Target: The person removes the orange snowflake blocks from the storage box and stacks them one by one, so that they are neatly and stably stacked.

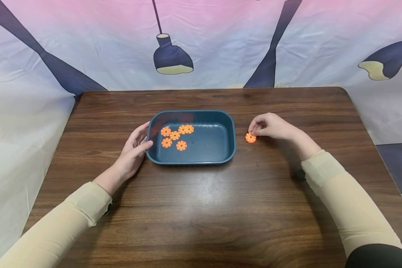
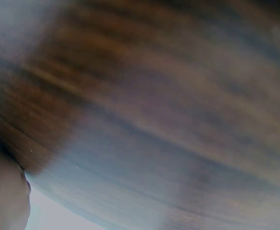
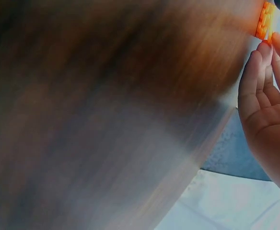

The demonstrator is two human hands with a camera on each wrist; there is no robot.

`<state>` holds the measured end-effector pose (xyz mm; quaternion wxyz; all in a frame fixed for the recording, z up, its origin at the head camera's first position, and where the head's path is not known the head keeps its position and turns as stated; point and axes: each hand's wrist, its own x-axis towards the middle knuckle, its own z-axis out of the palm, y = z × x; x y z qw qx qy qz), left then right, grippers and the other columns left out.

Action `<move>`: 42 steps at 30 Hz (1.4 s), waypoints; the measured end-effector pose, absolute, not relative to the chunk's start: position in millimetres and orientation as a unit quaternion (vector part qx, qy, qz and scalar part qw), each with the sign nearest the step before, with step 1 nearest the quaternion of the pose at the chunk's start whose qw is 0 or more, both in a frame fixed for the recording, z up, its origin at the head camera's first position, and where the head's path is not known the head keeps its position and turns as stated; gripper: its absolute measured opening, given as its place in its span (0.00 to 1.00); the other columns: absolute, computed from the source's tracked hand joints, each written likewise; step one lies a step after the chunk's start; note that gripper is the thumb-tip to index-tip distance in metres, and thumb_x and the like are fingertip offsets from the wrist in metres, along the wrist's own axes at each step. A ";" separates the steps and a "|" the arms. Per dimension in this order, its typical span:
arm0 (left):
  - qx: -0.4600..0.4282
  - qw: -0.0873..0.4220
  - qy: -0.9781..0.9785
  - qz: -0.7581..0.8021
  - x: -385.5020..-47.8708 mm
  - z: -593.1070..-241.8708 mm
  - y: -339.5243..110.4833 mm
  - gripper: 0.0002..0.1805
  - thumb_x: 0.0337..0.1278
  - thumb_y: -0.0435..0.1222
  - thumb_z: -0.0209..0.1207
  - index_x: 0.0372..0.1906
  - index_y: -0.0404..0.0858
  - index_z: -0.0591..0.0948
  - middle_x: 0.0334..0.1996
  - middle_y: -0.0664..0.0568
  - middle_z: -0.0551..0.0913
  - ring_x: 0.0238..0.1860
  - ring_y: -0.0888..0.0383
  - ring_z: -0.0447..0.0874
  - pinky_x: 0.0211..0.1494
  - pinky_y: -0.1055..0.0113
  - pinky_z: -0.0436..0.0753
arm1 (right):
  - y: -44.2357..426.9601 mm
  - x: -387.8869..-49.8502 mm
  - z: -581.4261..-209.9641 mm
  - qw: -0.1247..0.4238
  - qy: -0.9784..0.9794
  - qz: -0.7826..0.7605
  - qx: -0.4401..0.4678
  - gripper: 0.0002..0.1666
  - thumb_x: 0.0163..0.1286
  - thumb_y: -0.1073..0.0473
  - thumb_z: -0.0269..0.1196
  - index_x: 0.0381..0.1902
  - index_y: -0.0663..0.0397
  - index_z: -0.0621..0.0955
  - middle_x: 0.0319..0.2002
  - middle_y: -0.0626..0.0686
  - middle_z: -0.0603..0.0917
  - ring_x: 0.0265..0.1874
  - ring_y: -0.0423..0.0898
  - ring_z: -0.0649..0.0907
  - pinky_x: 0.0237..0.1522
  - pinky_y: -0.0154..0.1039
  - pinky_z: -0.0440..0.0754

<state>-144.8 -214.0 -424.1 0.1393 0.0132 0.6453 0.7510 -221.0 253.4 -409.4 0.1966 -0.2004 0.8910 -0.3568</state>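
A dark blue plastic tub (image 1: 207,158) stands on the table with several orange notched discs (image 1: 181,145) lying on its floor, mostly toward the left. My left hand (image 1: 134,150) holds the tub's left wall, thumb over the rim and fingers outside it. Only a rounded bit of that hand (image 2: 5,191) enters the left wrist view. To the right of the tub, my right hand (image 1: 271,126) pinches an orange notched disc (image 1: 250,138) by its edge. In the right wrist view, the orange piece (image 3: 263,21) at the fingertips looks thick and layered; how many discs it comprises is unclear.
The brown wood-grain table (image 1: 201,216) extends around the tub on all sides. A printed cloth (image 1: 221,44) with lamp shapes hangs behind the table's far edge and along both sides.
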 end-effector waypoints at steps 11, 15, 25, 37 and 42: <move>0.007 0.144 0.645 0.751 -145.2 -423.0 -213.7 0.32 0.78 0.27 0.50 0.80 0.51 0.66 0.79 0.52 0.63 0.85 0.49 0.49 0.71 0.79 0.70 | 251.7 -220.2 -410.7 0.196 0.889 -0.358 -0.206 0.04 0.72 0.67 0.69 0.42 0.63 0.88 0.36 0.58 0.88 0.36 0.43 0.82 0.41 0.29 0.79; 0.010 0.143 0.645 0.751 -145.2 -423.7 -214.3 0.32 0.78 0.27 0.50 0.80 0.51 0.65 0.79 0.53 0.63 0.85 0.49 0.49 0.71 0.78 0.70 | 252.4 -220.9 -412.5 0.196 0.891 -0.356 -0.201 0.04 0.72 0.67 0.69 0.42 0.63 0.88 0.36 0.58 0.88 0.35 0.41 0.82 0.41 0.29 0.79; 0.018 0.135 0.641 0.755 -145.1 -426.4 -214.8 0.32 0.78 0.27 0.50 0.80 0.50 0.66 0.74 0.59 0.68 0.82 0.55 0.56 0.71 0.77 0.71 | 252.2 -221.8 -402.2 0.197 0.886 -0.376 -0.187 0.07 0.72 0.68 0.69 0.46 0.64 0.87 0.39 0.58 0.90 0.37 0.41 0.84 0.42 0.26 0.81; 0.017 0.133 0.641 0.756 -144.9 -425.9 -214.6 0.32 0.78 0.27 0.51 0.80 0.49 0.66 0.74 0.58 0.69 0.80 0.56 0.58 0.71 0.78 0.71 | 230.1 -225.3 -374.4 0.148 0.883 -0.397 -0.204 0.09 0.71 0.70 0.70 0.47 0.65 0.87 0.41 0.59 0.89 0.36 0.36 0.84 0.43 0.25 0.82; 0.016 0.136 0.644 0.753 -145.3 -426.1 -214.7 0.32 0.78 0.27 0.51 0.80 0.49 0.66 0.74 0.59 0.68 0.82 0.54 0.56 0.71 0.78 0.72 | 215.2 -225.0 -368.1 0.143 0.873 -0.414 -0.215 0.09 0.71 0.69 0.69 0.48 0.64 0.87 0.41 0.57 0.88 0.37 0.36 0.85 0.45 0.26 0.83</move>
